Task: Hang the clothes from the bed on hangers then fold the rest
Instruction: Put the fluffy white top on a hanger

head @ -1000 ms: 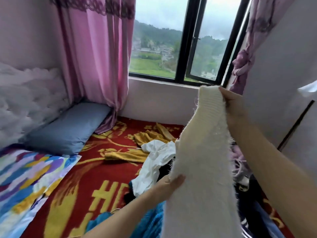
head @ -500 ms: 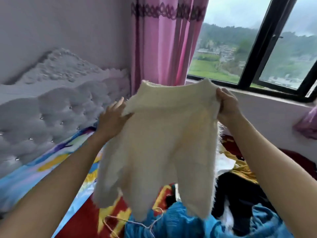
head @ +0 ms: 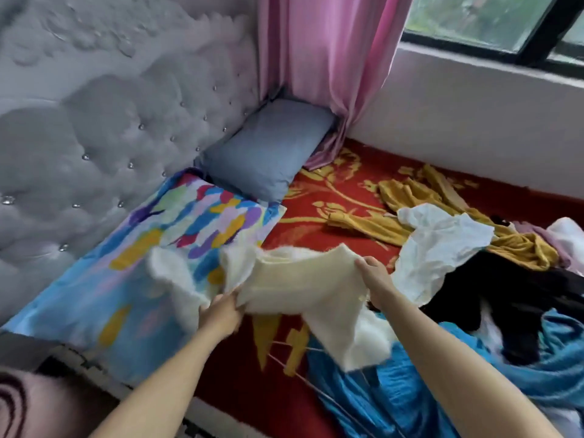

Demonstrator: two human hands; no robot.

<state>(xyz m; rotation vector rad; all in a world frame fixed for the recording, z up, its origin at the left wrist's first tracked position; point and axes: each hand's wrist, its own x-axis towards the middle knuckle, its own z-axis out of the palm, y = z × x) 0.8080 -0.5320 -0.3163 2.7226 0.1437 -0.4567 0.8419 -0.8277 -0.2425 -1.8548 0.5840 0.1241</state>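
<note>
Gripping cream sweater (head: 300,281) edges | left hand (head: 221,314) | right hand (head: 374,279) | above red blanket (head: 316,224)

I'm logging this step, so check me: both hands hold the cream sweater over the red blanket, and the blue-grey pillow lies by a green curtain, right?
Not quite: the head view shows the curtain is pink, not green. The rest stands: the left hand and the right hand hold the cream sweater over the red blanket, and the blue-grey pillow lies by that curtain.
</note>
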